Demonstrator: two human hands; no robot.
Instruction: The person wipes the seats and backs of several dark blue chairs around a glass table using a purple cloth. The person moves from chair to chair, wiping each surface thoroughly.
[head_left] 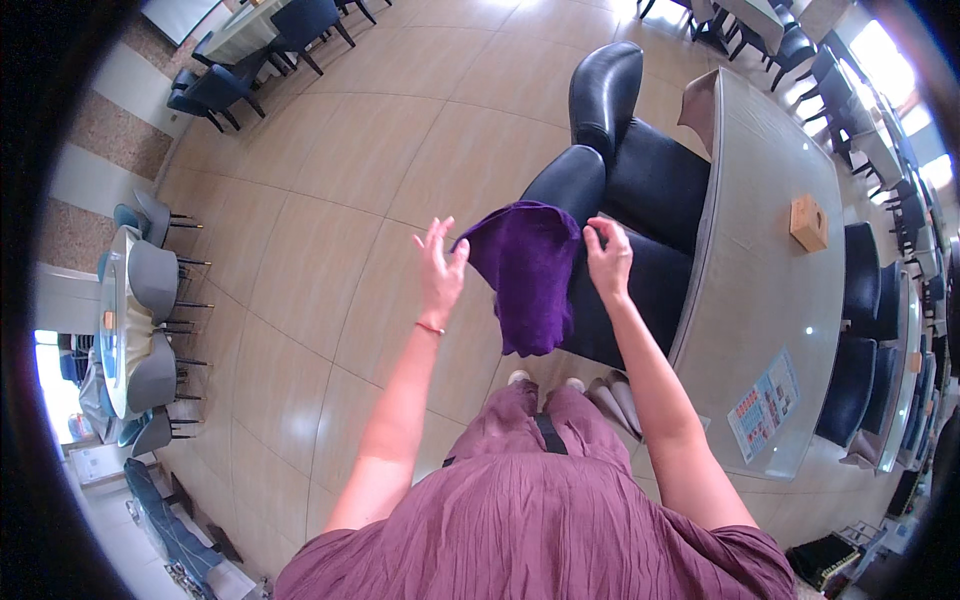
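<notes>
A dark purple cloth [530, 275] hangs spread out in front of me, its top edge bowed and its lower edge wavy. It overlaps the near black chair back, and I cannot tell whether it rests on it. At its left corner is my left hand [439, 272], fingers spread apart, the thumb close to the fabric. My right hand [609, 262] is at the upper right edge, thumb and forefinger pinched together at the cloth's border. A red band [430, 328] circles my left wrist.
Black padded chairs [655, 185] stand against a long covered table [765, 200] on my right. On the table are a wooden tissue box [809, 223] and a printed sheet [764, 404]. A round table [118, 320] with grey chairs [152, 275] is at the left, over a tiled floor [340, 170].
</notes>
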